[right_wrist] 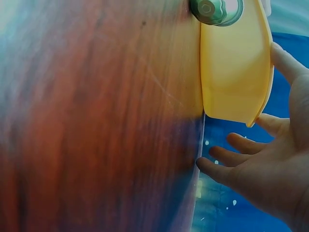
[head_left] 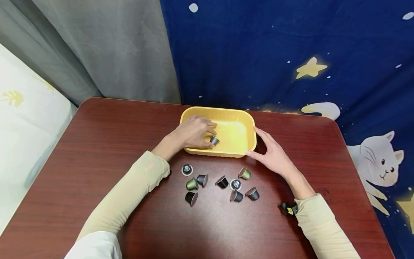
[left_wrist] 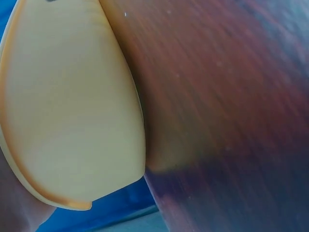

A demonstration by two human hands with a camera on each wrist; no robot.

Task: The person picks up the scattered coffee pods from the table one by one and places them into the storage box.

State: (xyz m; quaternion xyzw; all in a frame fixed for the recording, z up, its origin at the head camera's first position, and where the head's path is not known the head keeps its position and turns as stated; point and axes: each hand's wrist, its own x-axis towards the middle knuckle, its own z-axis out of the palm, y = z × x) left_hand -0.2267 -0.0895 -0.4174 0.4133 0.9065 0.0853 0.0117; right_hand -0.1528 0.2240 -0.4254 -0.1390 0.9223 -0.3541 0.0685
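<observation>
In the head view my left hand (head_left: 195, 132) reaches inside a yellow plastic bin (head_left: 231, 153), at its left end. It pinches a dark grey coffee capsule (head_left: 214, 140) between thumb and index finger. My right hand (head_left: 275, 155) touches the bin's right end with thumb and a fingertip, its fingers spread and fairly straight. The right wrist view shows that hand (right_wrist: 275, 145) beside the bin's rim, other fingers free. Only the bin's outer wall (left_wrist: 77, 111) and a bit of hand fill the left wrist view; the left fingertips are hidden there.
Several coffee capsules lie in front of the bin: a green one (head_left: 244, 173), a black one (head_left: 191, 198), a silver-topped one (head_left: 235, 184) and others. They stand on a dark red wooden table (head_left: 129, 129). Grey and blue curtains (head_left: 233, 54) hang behind it.
</observation>
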